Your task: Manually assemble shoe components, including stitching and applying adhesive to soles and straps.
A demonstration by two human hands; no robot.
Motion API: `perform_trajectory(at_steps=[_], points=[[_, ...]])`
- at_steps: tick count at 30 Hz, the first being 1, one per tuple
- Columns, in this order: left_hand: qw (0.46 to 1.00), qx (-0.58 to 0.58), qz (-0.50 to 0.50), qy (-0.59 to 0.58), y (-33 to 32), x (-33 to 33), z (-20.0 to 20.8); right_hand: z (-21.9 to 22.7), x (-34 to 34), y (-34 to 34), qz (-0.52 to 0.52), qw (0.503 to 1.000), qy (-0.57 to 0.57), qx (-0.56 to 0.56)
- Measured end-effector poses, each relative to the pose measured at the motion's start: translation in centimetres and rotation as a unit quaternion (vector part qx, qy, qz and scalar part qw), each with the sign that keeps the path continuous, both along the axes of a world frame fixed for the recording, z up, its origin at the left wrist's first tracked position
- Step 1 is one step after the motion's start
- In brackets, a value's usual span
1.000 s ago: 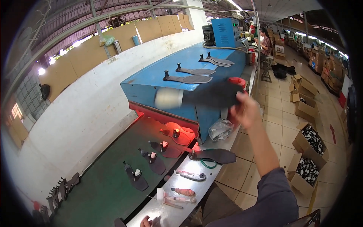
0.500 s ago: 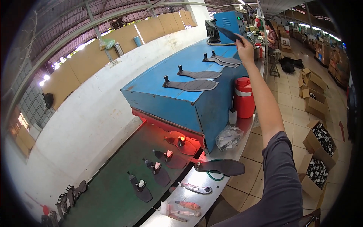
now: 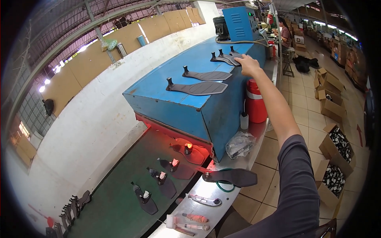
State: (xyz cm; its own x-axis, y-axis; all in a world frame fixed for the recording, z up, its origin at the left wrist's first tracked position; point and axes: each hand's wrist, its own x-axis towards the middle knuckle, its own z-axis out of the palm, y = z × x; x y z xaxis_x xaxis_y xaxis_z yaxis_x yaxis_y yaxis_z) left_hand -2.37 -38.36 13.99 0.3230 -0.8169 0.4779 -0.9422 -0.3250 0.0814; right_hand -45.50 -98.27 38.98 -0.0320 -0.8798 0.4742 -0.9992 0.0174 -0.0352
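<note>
My right hand [image 3: 250, 66] reaches far out over the top of a blue metal machine housing [image 3: 166, 101]. Its fingers are closed on the toe end of a dark grey heeled shoe sole [image 3: 235, 55], which lies beside other soles there. Two similar soles, a middle one [image 3: 208, 75] and a nearer one [image 3: 198, 87], rest on the housing with their heels pointing up. My left hand is out of sight. Below, several soles with heels sit on a green conveyor belt [image 3: 115, 198], the furthest sole [image 3: 194, 154] in red light. Another dark sole [image 3: 234, 177] lies across the metal edge.
On the metal ledge are a utility knife [image 3: 204, 200], a syringe [image 3: 192, 226] and an orange-wrapped tool [image 3: 195, 217]. A red jug [image 3: 256, 105], a white bottle [image 3: 244, 121] and a plastic bag [image 3: 241, 143] stand beside the housing. Cardboard boxes [image 3: 335, 178] line the floor; a person [image 3: 285, 33] is farther back.
My right hand has come down with the shoe sole, from above the housing onto its top beside the other soles. The soles on the belt have barely shifted.
</note>
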Motion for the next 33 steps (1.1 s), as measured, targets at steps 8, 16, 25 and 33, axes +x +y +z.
perform_trajectory(at_steps=[8, 16, 25, 33], points=[[0.993, -0.023, 0.055, 0.097, 0.0, 1.9, -2.7, 3.6, 1.6, -3.5, 0.011, 0.885, -0.318, -0.339], [0.992, -0.065, -0.003, 0.11, 1.3, 3.6, -6.5, 2.0, 2.5, -8.8, 0.085, 0.661, -0.745, -0.02], [0.988, -0.099, 0.023, 0.119, 1.2, 1.8, -4.7, 1.3, 8.8, -2.6, -0.201, 0.941, -0.137, -0.235], [0.978, -0.122, 0.02, 0.169, 0.1, 4.6, -5.2, 0.2, 15.7, 8.8, 0.371, 0.857, -0.193, -0.3]])
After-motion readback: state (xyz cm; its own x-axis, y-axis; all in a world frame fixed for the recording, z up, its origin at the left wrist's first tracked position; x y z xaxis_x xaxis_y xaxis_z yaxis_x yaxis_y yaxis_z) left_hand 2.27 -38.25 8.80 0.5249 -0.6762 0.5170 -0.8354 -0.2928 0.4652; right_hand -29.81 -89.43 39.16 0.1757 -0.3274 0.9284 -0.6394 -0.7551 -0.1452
